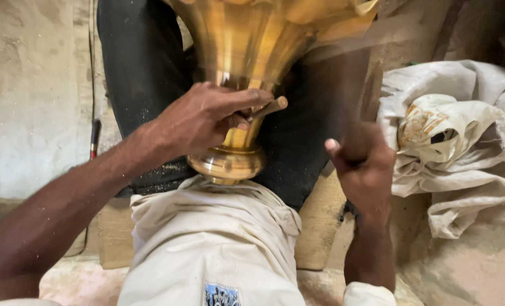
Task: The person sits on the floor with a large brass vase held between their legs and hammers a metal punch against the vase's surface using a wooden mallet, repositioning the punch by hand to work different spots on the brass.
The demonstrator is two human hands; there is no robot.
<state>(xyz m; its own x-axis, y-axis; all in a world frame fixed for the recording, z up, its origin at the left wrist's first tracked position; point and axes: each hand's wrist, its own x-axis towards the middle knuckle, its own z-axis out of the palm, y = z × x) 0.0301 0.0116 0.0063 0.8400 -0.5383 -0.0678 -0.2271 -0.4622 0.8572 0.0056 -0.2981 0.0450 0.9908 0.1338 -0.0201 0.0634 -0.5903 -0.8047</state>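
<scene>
Our left hand (204,116) wraps the narrow neck of the flared brass vessel (252,51), pinching a thin metal punch (268,106) against it. The vessel's foot rests on our cloth-covered knee (218,226), below that grip. Our right hand (363,164) is clenched round a blurred hammer handle (349,85). We judge the brass heavy, stiff and slick; the neck gives the surest hold.

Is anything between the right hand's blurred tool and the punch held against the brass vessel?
Nothing visible. The left hand holds the punch against the brass vessel. The right hand grips a motion-blurred tool, with no object between tool and punch.
</scene>
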